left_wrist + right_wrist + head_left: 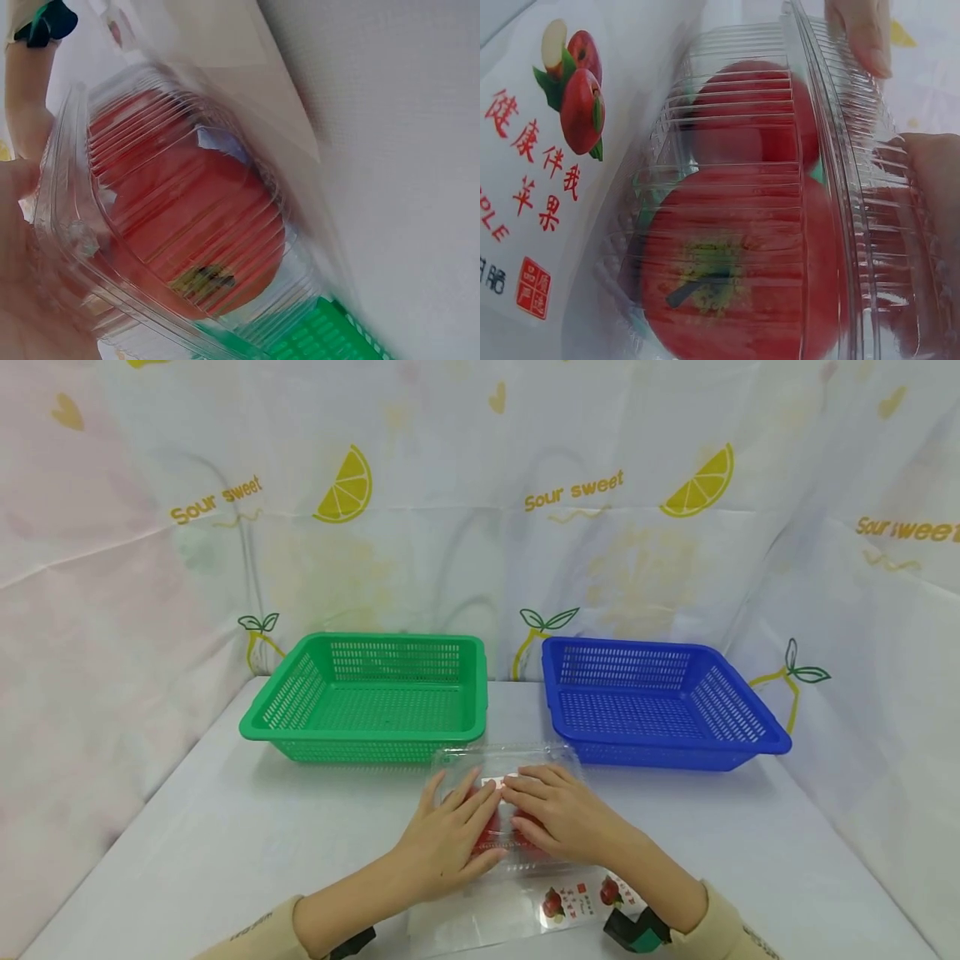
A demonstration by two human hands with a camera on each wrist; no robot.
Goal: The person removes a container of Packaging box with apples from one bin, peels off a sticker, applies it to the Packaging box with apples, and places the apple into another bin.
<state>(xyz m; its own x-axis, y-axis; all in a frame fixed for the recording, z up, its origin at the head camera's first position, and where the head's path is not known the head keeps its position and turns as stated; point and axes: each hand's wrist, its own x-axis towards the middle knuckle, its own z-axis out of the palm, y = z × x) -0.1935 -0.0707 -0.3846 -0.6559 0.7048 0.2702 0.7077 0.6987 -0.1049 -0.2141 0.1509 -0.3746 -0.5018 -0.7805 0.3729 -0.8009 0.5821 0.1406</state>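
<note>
A clear plastic clamshell box [507, 753] lies lid-up at the middle front of the white table. Red apples show through its ribbed walls: one apple [202, 217] in the left wrist view, and in the right wrist view a near apple [739, 300] with another red one [742, 112] behind it. My left hand [450, 843] rests on the left part of the lid with straight, slightly spread fingers. On the right part lies my right hand [566, 814], fingers extended toward the left fingertips. The hands partly hide the apples and a white patch on the lid.
A sticker sheet [480, 917] with printed apple labels [553, 906] lies just in front of the box. Behind it stand a green basket [367, 747] at left and a blue basket [667, 753] at right. A printed curtain [450, 485] hangs around the table.
</note>
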